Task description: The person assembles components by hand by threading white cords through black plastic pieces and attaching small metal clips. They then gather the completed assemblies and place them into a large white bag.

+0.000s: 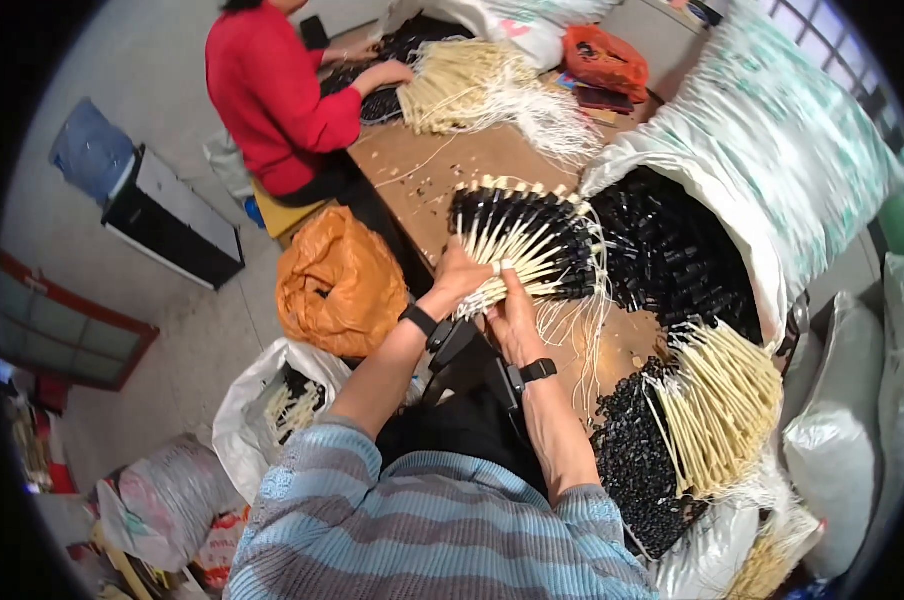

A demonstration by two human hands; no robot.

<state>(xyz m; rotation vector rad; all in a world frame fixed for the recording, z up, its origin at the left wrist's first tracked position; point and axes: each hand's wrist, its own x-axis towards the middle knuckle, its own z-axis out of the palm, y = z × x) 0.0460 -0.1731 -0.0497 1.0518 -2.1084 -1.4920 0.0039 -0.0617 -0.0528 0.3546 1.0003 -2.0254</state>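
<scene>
Over the near side of the brown table (pixel 412 185), my two hands hold a fanned bundle of corded pieces (pixel 522 235). Each piece has a cream stem, a black sleeve-like part and a pale tip; the black ends spread away from me. My left hand (pixel 458 275) is closed around the gathered stems from the left. From the right, my right hand (pixel 515 318) grips the same gathered end, its thumb pointing up along the stems. Thin white cords trail from the bundle's right side. Some fingers are hidden beneath the stems.
A white sack (pixel 672 150) spills black parts (pixel 672 250) at the right. Nearer lie cream stems (pixel 727 410) and small black pieces (pixel 637 460). An orange bag (pixel 337 285) stands left. Across the table, a person in red (pixel 282 100) works beside another cream bundle (pixel 462 85).
</scene>
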